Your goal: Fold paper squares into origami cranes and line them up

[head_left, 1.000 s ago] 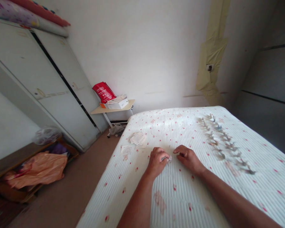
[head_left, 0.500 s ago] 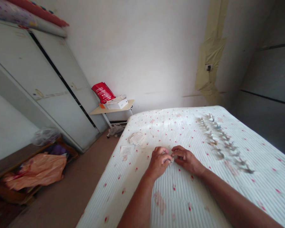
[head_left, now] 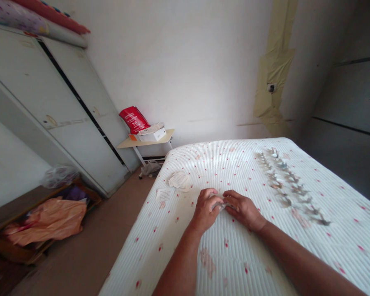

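Observation:
Over the middle of the bed, my left hand (head_left: 207, 207) and my right hand (head_left: 242, 209) are close together, both closed on a small piece of folded paper (head_left: 222, 205). The fingers cover most of it, so its exact shape is hidden. To the left of my hands lie several flat printed paper pieces (head_left: 178, 179), partly overlapping. On the right side of the bed stand small folded paper figures (head_left: 297, 189) in two rows running away from me.
The bed has a white ribbed cover (head_left: 225, 263) with red dots. Beyond its far left corner, a small table (head_left: 131, 143) holds a red bag (head_left: 134, 120) and a white box (head_left: 154, 135). A grey cabinet (head_left: 80, 131) and a shelf with an orange plastic bag (head_left: 49, 220) stand at left.
My right fingers have come down flatter around the paper, and a strip of it now shows more widely between the hands. The figures and loose pieces have not moved.

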Available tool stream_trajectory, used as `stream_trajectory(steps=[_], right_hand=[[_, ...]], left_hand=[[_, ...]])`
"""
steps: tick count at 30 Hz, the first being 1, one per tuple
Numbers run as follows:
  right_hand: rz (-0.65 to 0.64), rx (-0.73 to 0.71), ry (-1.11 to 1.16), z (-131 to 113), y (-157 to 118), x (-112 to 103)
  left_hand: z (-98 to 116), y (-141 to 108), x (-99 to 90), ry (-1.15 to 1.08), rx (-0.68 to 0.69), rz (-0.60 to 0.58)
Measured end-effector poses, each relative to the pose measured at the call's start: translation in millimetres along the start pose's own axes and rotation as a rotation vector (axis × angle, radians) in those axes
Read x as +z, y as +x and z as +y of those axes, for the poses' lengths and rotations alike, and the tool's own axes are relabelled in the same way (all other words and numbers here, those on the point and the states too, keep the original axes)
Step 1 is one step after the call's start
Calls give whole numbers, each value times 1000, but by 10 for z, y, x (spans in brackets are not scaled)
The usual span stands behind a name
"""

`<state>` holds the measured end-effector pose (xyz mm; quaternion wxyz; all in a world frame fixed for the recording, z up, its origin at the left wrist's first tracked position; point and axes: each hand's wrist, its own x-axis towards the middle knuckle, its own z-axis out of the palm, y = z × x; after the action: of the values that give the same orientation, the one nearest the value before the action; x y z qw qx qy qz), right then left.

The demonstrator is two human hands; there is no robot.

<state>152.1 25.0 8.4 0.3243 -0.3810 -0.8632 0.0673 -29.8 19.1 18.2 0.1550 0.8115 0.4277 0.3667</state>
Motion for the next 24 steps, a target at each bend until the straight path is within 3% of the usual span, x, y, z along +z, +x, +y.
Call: stream_trajectory(steps=[6, 11, 24], right_hand=[[63, 21, -161, 6, 15, 42], [-19, 45, -220, -23, 26, 28], [-129, -90, -238, 34, -145, -139]], left_hand=[[7, 3, 1, -2, -45, 70], [-42, -5, 44, 105, -132, 32], [-49, -40, 82, 163, -93, -4]])
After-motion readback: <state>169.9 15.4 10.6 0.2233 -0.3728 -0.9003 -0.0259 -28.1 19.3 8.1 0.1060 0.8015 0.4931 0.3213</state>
